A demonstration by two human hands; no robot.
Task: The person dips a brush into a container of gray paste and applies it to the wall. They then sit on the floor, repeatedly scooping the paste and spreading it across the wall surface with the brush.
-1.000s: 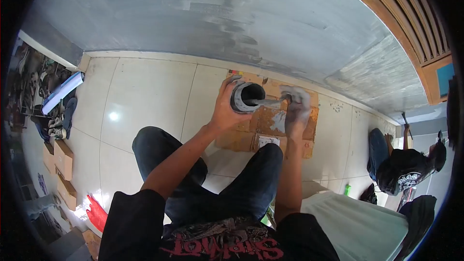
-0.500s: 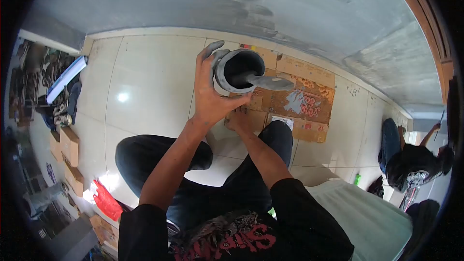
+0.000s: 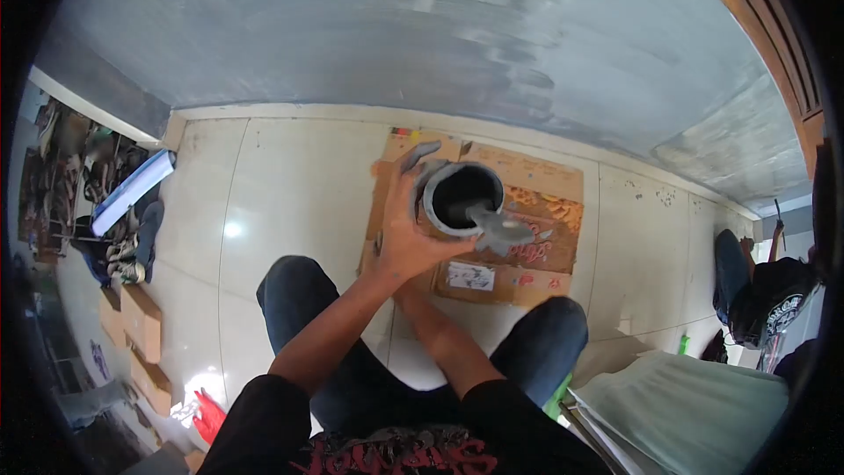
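My left hand is wrapped round a grey-smeared cup, whose open, dark mouth faces the camera. A grey-coated flat blade or spoon sticks out over the cup's right rim. Grey stuff coats my left fingertips. Crossing beneath my left wrist, my right forearm leads to a right hand that is mostly hidden behind it. Below both arms, flattened cardboard with red print and grey smears lies on the tiled floor.
A grey-smeared wall rises beyond the cardboard. Cardboard boxes, shoes and a red bag are at the left. At the right are a pale green sheet and another person near the wall.
The view has tilted up, showing more wall. My right hand has slipped from sight behind my left wrist. My knees are spread wider, and the blade's end sits lower against the cup.
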